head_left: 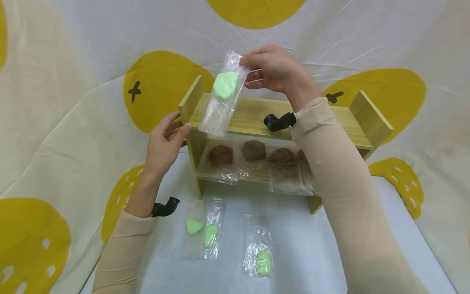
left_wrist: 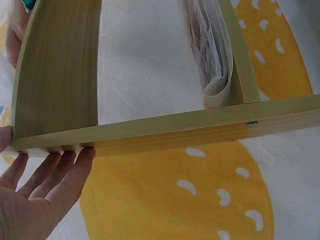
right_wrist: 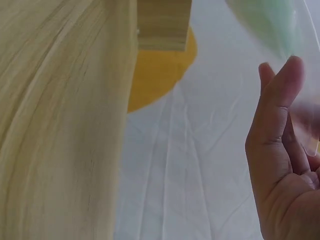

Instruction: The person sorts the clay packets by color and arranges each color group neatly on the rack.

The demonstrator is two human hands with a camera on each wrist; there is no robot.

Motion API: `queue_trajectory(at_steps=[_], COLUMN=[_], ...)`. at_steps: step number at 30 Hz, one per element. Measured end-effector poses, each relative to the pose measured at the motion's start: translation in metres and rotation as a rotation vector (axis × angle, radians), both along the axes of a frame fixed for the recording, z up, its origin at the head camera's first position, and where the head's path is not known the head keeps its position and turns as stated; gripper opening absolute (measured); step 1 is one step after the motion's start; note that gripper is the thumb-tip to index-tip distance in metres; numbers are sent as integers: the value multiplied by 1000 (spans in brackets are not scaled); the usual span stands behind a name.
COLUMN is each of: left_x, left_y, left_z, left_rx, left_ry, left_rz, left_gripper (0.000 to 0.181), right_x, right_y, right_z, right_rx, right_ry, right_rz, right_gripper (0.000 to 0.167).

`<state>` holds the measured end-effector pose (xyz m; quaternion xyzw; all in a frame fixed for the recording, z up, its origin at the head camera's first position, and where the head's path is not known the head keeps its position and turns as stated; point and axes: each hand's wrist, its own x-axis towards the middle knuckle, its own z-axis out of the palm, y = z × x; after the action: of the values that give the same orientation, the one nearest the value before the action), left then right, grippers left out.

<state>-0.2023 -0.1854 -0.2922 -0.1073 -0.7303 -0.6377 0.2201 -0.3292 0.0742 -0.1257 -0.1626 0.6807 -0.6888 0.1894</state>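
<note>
Okay, so the bench carries a wooden shelf, left grip holding its side panel; right grip pinches a clear packet by its upper edge near the shelf's top, with a green lump inside.

We see the rack on the table, packets on its lower shelf, two bags before it at left, a third bag to their right, the left hand at its left end, another bag in the right hand.

clear packet, green piece inside, slanted near left end of upright wooden shelf
</note>
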Motion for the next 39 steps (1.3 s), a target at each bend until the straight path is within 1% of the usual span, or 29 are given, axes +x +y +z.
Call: queue_trajectory(at_steps=[5,7,10,12,17,20,25,28,31,33,35,39], left_x=[-3,-4,-4,-4,-3,-4,-4,-5,-5,-5,-4,-3], left_y=[3,4,5,5,6,5,1,-1,-3,-4,-4,-5], left_z=[-1,-2,-3,-3,-3,-2,-1,-1,0,0,0,0], left_rx=[3,6,5,2,-6,-12,-22,-23,-21,-20,-22,-21], left_ry=[14,20,26,29,29,26,28,28,30,30,26,16], left_rz=[-23,-31,-40,-44,-38,-36,-15,0,1,-2,0,7], left_gripper=[48,47,47,47,46,46,47,46,45,45,44,44], right_x=[-9,-12,-14,-13,-9,-5,0,3,6,8,10,12], right_y=[-8,-12,-16,-18,-19,-19,-22,-25,-26,-26,-25,-23], right_z=[-4,-8,-13,-16,-16,-14,-13,-12,-10,-10,-10,-13], right_rx=[11,22,36,23,-23,-23,44,105,194,271,337,421], right_ry=[-59,-78,-94,-108,-142,-143,-82,-44,-10,27,43,64], right_rz=[-77,-90,-96,-93,-72,-59,-3,30,42,60,84,145], right_gripper=[14,13,16,22,45,50,46,43,41,41,42,41])
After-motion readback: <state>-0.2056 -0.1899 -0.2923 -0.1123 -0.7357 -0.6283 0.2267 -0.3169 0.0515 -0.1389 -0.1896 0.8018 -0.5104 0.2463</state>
